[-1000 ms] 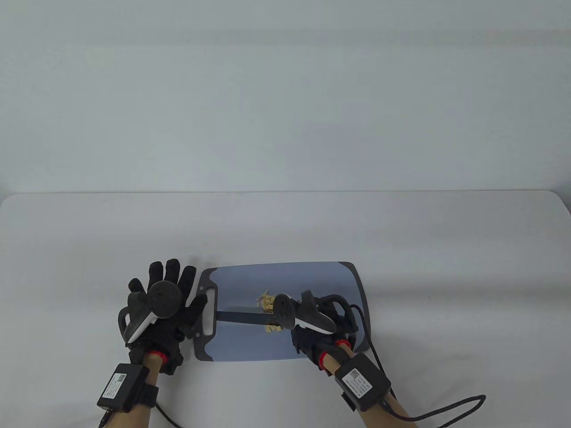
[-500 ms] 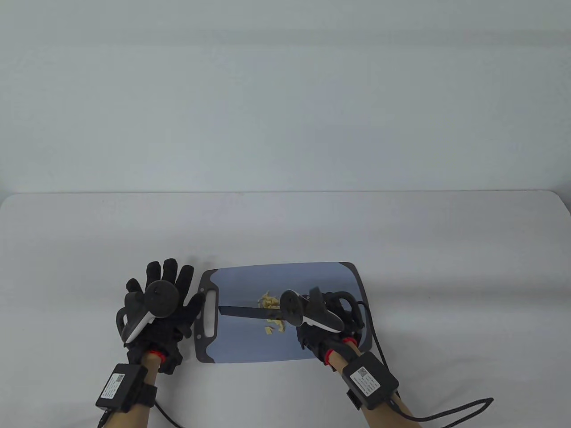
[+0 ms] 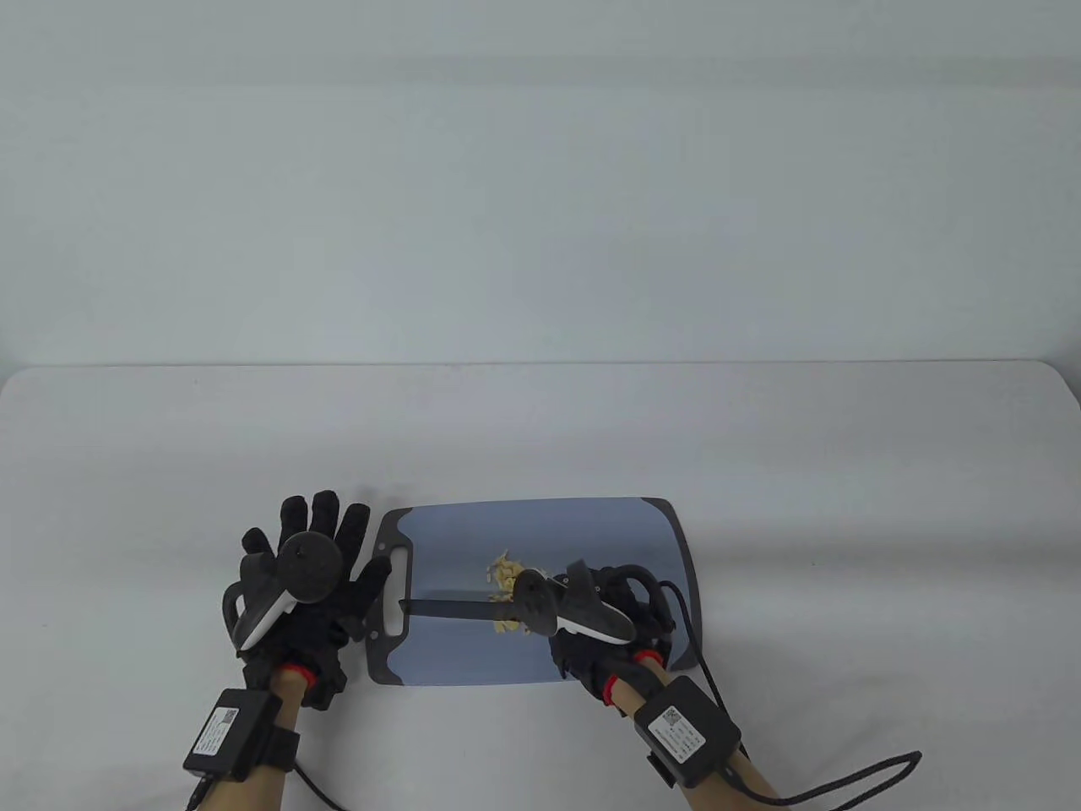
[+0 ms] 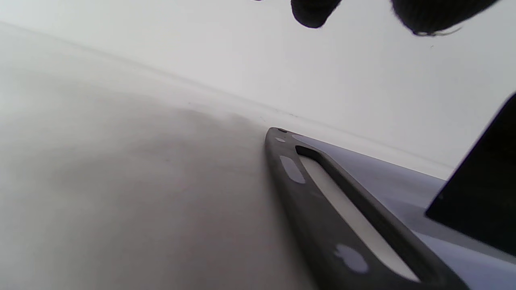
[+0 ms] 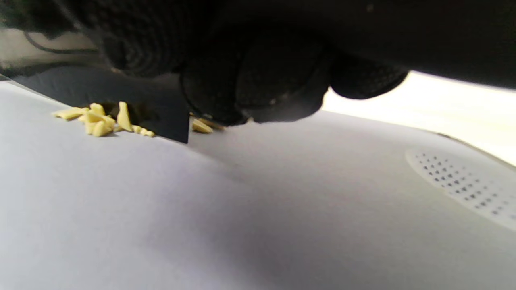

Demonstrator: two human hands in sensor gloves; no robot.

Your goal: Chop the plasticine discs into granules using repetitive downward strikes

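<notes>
Chopping stroke at the bottom of its travel. The cutting board point(image 3: 540, 524) lies near the front edge of the bench point(image 3: 540, 422), its slotted handle end toward the bench's left edge; this keeps the work within easy reach of both wrists. The left hand point(image 3: 304, 583) lies flat with fingers spread, palm on the bench and thumb side touching the board's handle end; judged purpose, to brace the board against sliding under each blow while keeping the fingers well apart from the blade. The right hand point(image 3: 604, 629) has its fingers curled round the handle of the knife point(image 3: 448, 606), over the board's right half; the blade runs level toward the bench's left edge, its tip close to the handle slot. In the right wrist view the heel of the blade meets the board surface, so the edge appears fully down. The plasticine pieces point(image 3: 507, 579), pale yellow, lie mid-board in a small heap split by the blade, some on its far side and some on its near side; in the right wrist view they point(image 5: 96, 119) show as uneven chips and slivers, several coarser than granules; judged state, chopping well begun but unfinished. The low, level blade suits short vertical strikes across the heap.
</notes>
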